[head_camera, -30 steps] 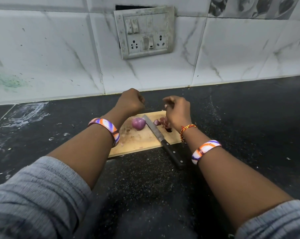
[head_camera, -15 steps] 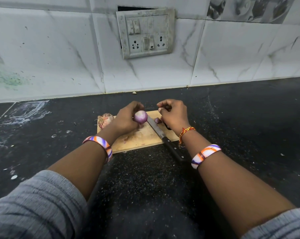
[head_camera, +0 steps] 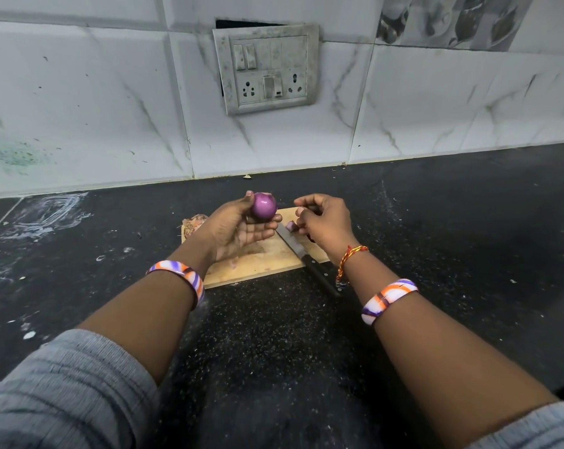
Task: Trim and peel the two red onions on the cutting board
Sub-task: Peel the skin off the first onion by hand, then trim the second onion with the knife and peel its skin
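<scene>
My left hand point(head_camera: 235, 231) holds a peeled purple onion point(head_camera: 264, 206) at its fingertips, lifted above the wooden cutting board point(head_camera: 258, 264). The second onion point(head_camera: 193, 223), still in its dry brown skin, lies at the board's far left corner, partly hidden behind my left hand. My right hand point(head_camera: 322, 222) hovers over the board's right end with its fingers curled, and I see nothing held in it. A knife point(head_camera: 292, 243) lies diagonally on the board, its dark handle point(head_camera: 321, 275) sticking out over the near edge. Small onion trimmings point(head_camera: 292, 225) lie under my right hand.
The board sits on a black speckled counter point(head_camera: 274, 335) against a white tiled wall. A switch and socket plate point(head_camera: 267, 69) is on the wall above. White smears point(head_camera: 44, 215) and crumbs mark the counter at left.
My left hand picked the peeled onion up off the board and raised it, turning palm up. The skinned onion at the board's left came into sight. My right hand barely moved.
</scene>
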### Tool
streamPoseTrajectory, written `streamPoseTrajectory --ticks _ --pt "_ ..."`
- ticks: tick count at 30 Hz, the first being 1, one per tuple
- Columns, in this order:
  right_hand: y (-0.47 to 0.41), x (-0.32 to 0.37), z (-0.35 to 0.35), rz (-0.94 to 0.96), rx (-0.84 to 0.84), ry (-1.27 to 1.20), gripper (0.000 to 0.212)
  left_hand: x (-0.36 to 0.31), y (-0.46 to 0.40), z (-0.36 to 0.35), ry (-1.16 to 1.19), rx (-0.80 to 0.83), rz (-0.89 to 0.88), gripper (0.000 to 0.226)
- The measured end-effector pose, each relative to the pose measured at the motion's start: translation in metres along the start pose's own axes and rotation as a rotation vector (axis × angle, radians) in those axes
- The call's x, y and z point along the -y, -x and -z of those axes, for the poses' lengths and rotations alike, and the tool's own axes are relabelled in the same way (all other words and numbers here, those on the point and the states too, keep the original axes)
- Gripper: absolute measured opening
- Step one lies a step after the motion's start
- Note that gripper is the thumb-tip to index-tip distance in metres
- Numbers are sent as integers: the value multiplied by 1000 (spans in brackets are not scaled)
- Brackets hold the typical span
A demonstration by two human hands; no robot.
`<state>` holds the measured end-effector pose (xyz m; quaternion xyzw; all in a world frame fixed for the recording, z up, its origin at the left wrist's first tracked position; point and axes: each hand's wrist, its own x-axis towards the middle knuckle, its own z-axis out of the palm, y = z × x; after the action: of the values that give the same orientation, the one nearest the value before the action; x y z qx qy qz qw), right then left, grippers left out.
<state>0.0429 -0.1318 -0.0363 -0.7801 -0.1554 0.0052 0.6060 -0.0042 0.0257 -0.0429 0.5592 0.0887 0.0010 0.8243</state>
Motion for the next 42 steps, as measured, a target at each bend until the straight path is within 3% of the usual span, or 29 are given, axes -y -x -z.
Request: streamPoseTrajectory --ticks 3,6,11,14,18,22,26,29,32,34,40,42 --pt "2 3 0 -10 138 -72 36 0 1 -5 -58 -12 74 49" --pt "2 6 -7 23 236 40 53 0 0 -11 -121 -32 92 50" --pt "-4 13 -20 68 251 212 44 -7 4 -17 -472 -38 110 55" --pt "-9 14 -25 93 285 366 46 -14 3 -16 -792 -120 7 51" --pt "-12 12 -35 137 281 503 51 -18 1 -7 -938 -172 -119 32" --pt "-12 7 -44 183 291 708 59 -26 0 5 -1285 -248 -249 28" --pt "-12 4 -49 177 333 803 62 -31 3 17 -1562 -338 -194 41" --pt "-11 2 -52 174 345 839 63 -36 9 25 -1826 -421 -11 53" --pt "-11 -1 -53 169 334 854 61 -37 13 37 -1795 -378 181 64" --pt "-11 -3 -53 156 319 839 61 -34 13 45 -1694 -309 200 68" --pt "-8 -5 -53 141 300 798 66 -28 19 48 -1543 -397 -17 50" --pt "-5 -4 -50 153 284 780 67 -26 22 46 -1494 -425 -89 54"
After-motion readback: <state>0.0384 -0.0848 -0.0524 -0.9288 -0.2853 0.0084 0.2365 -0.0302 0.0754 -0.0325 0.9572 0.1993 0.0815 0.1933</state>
